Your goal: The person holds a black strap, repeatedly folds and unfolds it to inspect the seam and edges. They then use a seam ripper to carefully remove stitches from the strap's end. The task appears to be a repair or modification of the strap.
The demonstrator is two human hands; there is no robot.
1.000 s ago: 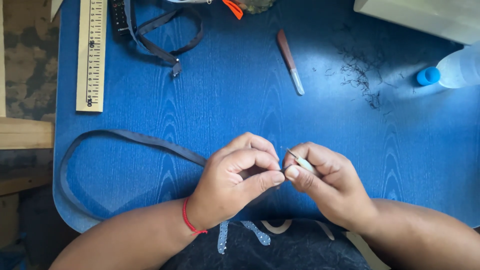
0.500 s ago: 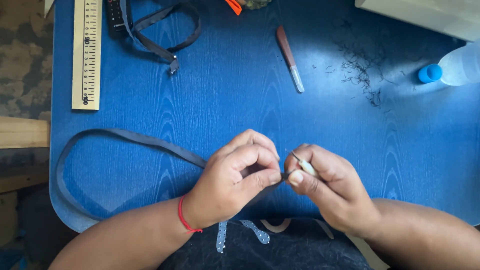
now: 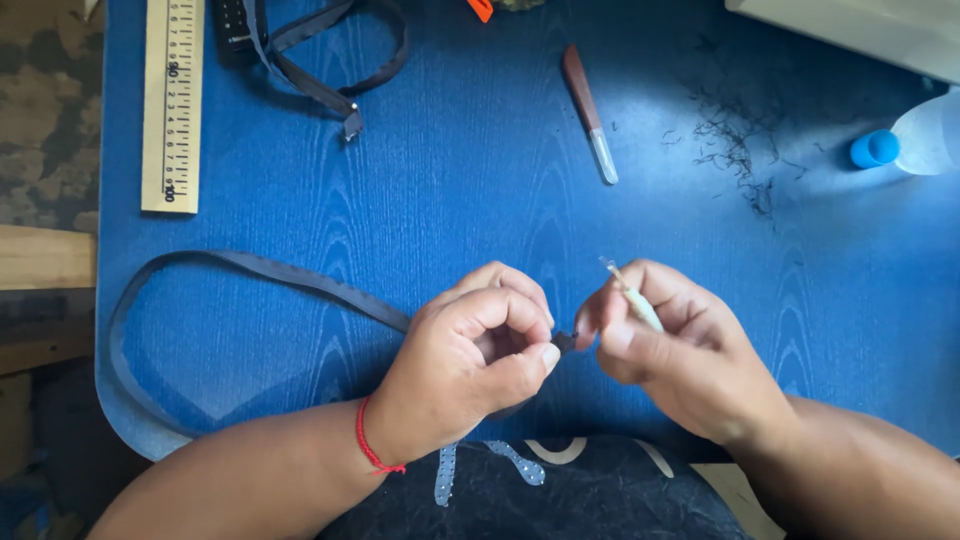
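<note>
The left hand [image 3: 470, 365] is curled into a tight pinch, thumb and forefinger pressed on the free end of the grey strap [image 3: 260, 268]. That end pokes out as a small dark tip just right of the left thumb, in the gap between the two hands.

The right hand [image 3: 670, 345] sits just right of that tip, its grip pressed together around a slim pale tool [image 3: 632, 297]. The tool's long axis runs diagonally, its upper end pointing up and left, away from the body, its lower end buried in the fingers. Which end is the working end is hard to tell. The right thumb and forefinger nearly touch the strap tip; actual contact is hidden by the fingers.

Key relation: the strap tip lies between the two grips, nearer the left, which already holds it. From there the strap runs left and slightly up, then loops wide round towards the near left edge of the blue worktop [image 3: 470, 180]. The strap's axis at the pinch is roughly left-right, crossing the tool's diagonal.

Relative to the strap tip:
- brown-handled tool [image 3: 588, 112]: straight up, well apart, lying top to bottom with its pale tip nearer.
- wooden ruler [image 3: 172, 105]: far up-left, near the worktop's left edge.
- second dark strap with a buckle [image 3: 320, 60]: up-left, beside the ruler.
- loose thread scraps [image 3: 735, 150]: up-right.
- blue-capped bottle [image 3: 915, 140]: far up-right, lying on its side.

A red wrist thread [image 3: 372, 445] circles the left wrist.
</note>
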